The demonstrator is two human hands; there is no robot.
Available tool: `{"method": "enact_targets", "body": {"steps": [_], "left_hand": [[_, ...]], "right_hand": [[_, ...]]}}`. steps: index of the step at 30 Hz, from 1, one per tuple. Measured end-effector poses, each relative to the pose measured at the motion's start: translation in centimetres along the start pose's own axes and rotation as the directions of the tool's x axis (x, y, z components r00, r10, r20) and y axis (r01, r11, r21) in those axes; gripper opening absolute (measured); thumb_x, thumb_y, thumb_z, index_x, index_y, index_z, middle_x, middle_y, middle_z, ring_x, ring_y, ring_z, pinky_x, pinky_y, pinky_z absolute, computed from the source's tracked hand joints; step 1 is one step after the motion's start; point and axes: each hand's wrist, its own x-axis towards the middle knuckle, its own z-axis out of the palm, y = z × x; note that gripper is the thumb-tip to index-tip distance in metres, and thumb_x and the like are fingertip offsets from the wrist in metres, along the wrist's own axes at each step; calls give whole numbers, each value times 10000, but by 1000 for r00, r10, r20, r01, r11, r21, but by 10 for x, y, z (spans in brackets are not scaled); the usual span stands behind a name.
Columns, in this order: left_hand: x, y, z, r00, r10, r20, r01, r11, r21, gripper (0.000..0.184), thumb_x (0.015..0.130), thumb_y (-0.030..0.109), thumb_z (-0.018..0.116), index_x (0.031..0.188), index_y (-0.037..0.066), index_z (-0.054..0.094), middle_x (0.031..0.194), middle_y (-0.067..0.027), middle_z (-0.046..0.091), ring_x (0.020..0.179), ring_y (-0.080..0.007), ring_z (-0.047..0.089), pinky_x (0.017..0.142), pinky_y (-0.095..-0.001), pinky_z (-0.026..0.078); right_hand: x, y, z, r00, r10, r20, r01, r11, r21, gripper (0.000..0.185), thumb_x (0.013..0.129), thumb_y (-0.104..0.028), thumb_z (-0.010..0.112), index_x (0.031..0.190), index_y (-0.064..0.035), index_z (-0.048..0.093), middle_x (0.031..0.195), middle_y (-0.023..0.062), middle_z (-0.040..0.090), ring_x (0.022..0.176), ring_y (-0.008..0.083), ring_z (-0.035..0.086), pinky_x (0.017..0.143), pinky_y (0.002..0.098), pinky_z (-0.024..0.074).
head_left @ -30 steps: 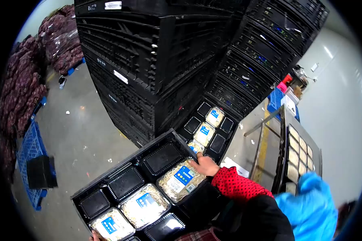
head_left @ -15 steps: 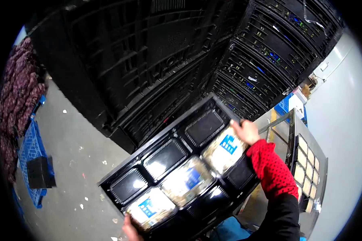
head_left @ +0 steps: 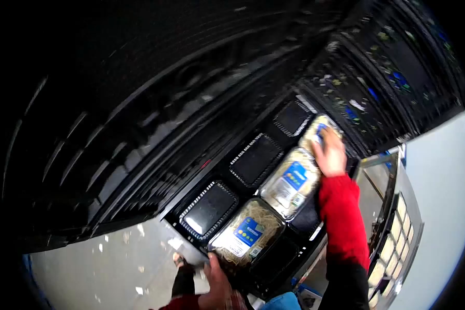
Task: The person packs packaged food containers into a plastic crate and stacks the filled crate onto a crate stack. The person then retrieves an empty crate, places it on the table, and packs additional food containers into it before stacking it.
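Note:
A black crate (head_left: 183, 227) lies tilted below me, lined with black plastic food trays. Three clear-lidded packs with blue labels and pale, stringy contents form its middle row: a near pack (head_left: 247, 232), a middle pack (head_left: 291, 183) and a far pack (head_left: 315, 130). Three bare black trays, one of them a near tray (head_left: 209, 209), sit along the stack side. My left hand (head_left: 218, 284) grips the crate's near-left edge, its fingers partly hidden. Across the far pack lies my right hand (head_left: 330, 151), thumb and fingers apart, touching its top.
Tall stacked black crates (head_left: 398, 72) rise ahead and to the left, close against my crate. At right, a metal frame (head_left: 392, 175) stands by a rack of pale-filled packs (head_left: 392, 253). Scraps litter the grey floor (head_left: 124, 258).
My right hand has left the crate's far edge and moved onto the far pack. The crate sits closer to the stacks, and my view has shifted left and nearer to them.

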Motion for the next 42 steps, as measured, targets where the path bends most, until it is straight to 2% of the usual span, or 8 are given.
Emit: {"method": "enact_targets", "body": {"steps": [5,7,11,16,25,30,36,42], "left_hand": [[6,-7,-8,989,145,-4,-132,911,391,520,990,419,490,1203,-55,507,1125,-112,559,1004,-221,512,891,-348,396],[10,7,-7,998,46,-49,-26,938,345,441,981,399,533,1007,-41,540,898,-68,562,795,-158,505,697,-337,421],[35,17,1,966,-6,259,-125,866,484,453,971,414,552,813,-8,514,666,-21,537,576,-118,523,513,-323,430],[54,-2,-4,969,245,35,-221,794,566,621,941,546,528,770,-50,568,744,-101,630,647,-235,620,627,-405,509],[68,55,-28,730,-172,661,-504,517,692,467,968,416,512,881,-30,618,666,-138,571,582,-258,583,559,-461,464],[107,145,-138,486,-80,870,-715,536,449,656,950,531,495,649,-47,565,625,-169,565,618,-278,597,577,-415,441],[76,415,-367,769,596,230,-633,661,403,353,912,402,655,897,56,585,716,-62,605,656,-132,546,578,-331,474],[15,564,-535,177,958,-226,-916,244,319,164,909,162,669,964,39,576,853,-52,654,769,-113,611,682,-272,505]], "right_hand": [[-163,-21,-82,749,636,-185,-618,771,152,476,981,-310,545,1260,75,519,1303,208,552,1218,319,513,1071,389,352],[-262,-27,-76,460,826,325,-858,320,401,638,981,-447,495,1336,82,458,1370,258,482,1258,339,470,1105,373,304],[-249,-86,-53,395,863,317,-897,287,336,717,981,-487,484,1280,164,448,1237,294,565,1119,313,544,1008,361,389],[-266,-67,-37,488,829,274,-862,408,300,757,943,-526,530,1171,195,489,1166,334,584,1069,377,564,973,410,401],[-257,-69,-53,362,902,237,-919,387,-69,648,970,-507,479,1187,97,574,1112,286,625,977,364,595,897,416,457],[-222,-178,16,905,371,206,-404,903,145,521,982,-410,462,1249,30,545,1097,243,620,1010,361,583,914,403,452],[-152,-457,114,686,-24,727,-360,857,368,441,965,-382,508,1169,8,549,977,207,613,863,327,569,780,400,442],[-107,-673,200,197,-198,960,-465,843,270,366,948,-353,555,1089,-15,553,858,171,607,717,293,555,645,398,431]]}}
